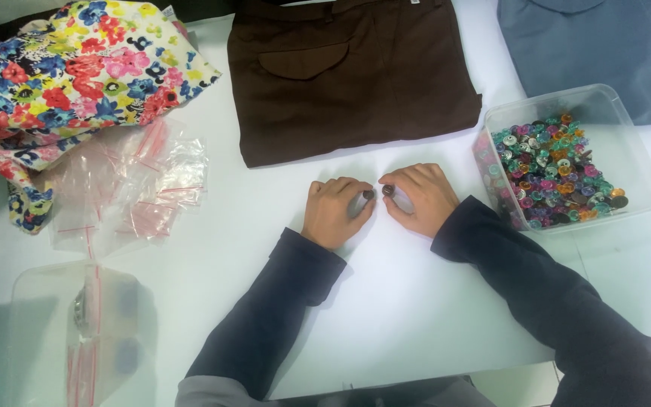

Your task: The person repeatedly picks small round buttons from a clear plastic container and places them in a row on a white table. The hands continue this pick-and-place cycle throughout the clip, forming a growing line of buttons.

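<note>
Left hand [334,211] & right hand [418,197], mid-frame, are each pinching a small dark button [368,194] btwn curled fingers. Keep both low over the white table [416,316], near the button tub [566,162].

Head view; steeply down; table [386,316] close below

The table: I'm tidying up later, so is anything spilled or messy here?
Nothing is spilled: the buttons stay inside their clear tub. The small plastic bags lie in a loose, scattered heap, and the flowered cloth is crumpled, unlike the neatly folded brown trousers.
</note>
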